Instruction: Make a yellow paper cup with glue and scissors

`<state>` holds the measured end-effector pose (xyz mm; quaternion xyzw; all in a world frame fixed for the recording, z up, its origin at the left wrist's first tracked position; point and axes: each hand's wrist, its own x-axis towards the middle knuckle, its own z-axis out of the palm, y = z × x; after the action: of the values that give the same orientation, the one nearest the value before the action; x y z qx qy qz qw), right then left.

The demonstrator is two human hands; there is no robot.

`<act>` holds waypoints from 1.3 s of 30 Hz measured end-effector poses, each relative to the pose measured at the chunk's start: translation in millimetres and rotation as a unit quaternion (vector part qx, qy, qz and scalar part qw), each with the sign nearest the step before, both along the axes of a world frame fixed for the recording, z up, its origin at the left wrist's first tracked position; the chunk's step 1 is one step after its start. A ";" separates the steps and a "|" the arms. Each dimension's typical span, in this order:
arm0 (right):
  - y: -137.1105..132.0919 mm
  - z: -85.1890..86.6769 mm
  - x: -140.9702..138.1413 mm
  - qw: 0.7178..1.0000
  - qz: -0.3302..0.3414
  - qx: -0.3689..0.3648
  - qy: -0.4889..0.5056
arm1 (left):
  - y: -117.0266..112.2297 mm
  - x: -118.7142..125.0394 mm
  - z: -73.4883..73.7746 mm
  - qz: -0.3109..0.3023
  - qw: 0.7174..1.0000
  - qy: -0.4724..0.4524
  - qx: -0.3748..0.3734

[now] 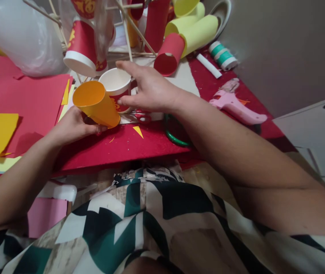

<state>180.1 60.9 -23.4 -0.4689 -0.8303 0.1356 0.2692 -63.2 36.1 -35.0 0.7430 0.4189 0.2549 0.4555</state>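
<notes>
My left hand [72,127] is closed around a tapered orange paper tube [101,108], tilted with its wide mouth up. Right beside it is a red paper cup [115,82] with a white rim and white inside. My right hand [152,89] grips this cup from the right, a finger at the rim and the thumb low on its front; the other fingers are partly hidden. Red-handled scissors [142,116] lie beneath the hands, and a small orange paper scrap [138,131] rests near the table edge.
Red paper cups [81,47] and wooden sticks [128,32] stand behind the hands. Red sheets [22,99] lie left. Yellow tubes [199,34], a red tube [169,55], a green-white roll [223,56], a white stick [209,66] and a pink glue gun [238,106] are right. A green ring [176,140] sits under my forearm.
</notes>
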 end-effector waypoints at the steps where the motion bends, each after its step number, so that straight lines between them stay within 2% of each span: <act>1: -0.4 -0.4 0.3 1.000 0.001 0.001 0.002 | 0.5 -0.9 -2.0 -0.002 1.000 -0.005 0.001; 5: -0.4 -3.7 1.3 1.000 -0.002 0.007 0.018 | 0.8 -3.1 -6.2 -0.002 1.000 -0.012 0.005; 11: 3.5 -10.2 -0.4 1.000 -0.010 0.015 0.016 | -4.0 0.7 -0.9 0.006 1.000 0.005 0.001; 18: 2.5 -7.7 -0.2 1.000 0.000 0.020 0.017 | -4.5 2.0 -1.0 -0.011 0.999 -0.002 0.034; 27: 0.9 -10.0 -0.8 1.000 -0.001 0.012 0.021 | -6.6 2.4 -0.9 0.011 1.000 -0.009 -0.010; 39: 4.5 -14.6 -0.5 0.999 0.012 0.024 0.039 | -8.6 7.6 2.4 0.033 0.999 0.009 -0.008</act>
<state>179.7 65.4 -38.0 -0.4470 -0.8277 0.1369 0.3105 -55.6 27.5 -32.6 0.7275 0.4489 0.2602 0.4490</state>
